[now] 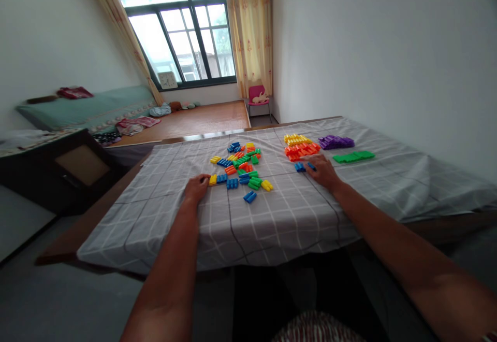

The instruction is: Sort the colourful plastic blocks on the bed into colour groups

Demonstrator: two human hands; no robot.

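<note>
A table (58,238) under a grey checked cloth (155,233) fills the middle of the view. On its left half, nearer the far edge than the near one, lies a mixed spread of plastic blocks (243,160) in blue, green, yellow and orange. Sorted groups sit toward the far right corner: purple blocks (336,142), a green row (354,156) closer to the right edge, orange blocks (302,151) and, just beyond these, yellow blocks (297,139).

The right hand (321,171) is partly bent, its fingertips at a dark blue block (311,166); whether it grips it, I cannot tell. The left hand (196,187) is curled at the spread's left side, touching a yellow piece (213,180); its grip is unclear too. Small blue blocks (300,167) lie just left of the right hand.
</note>
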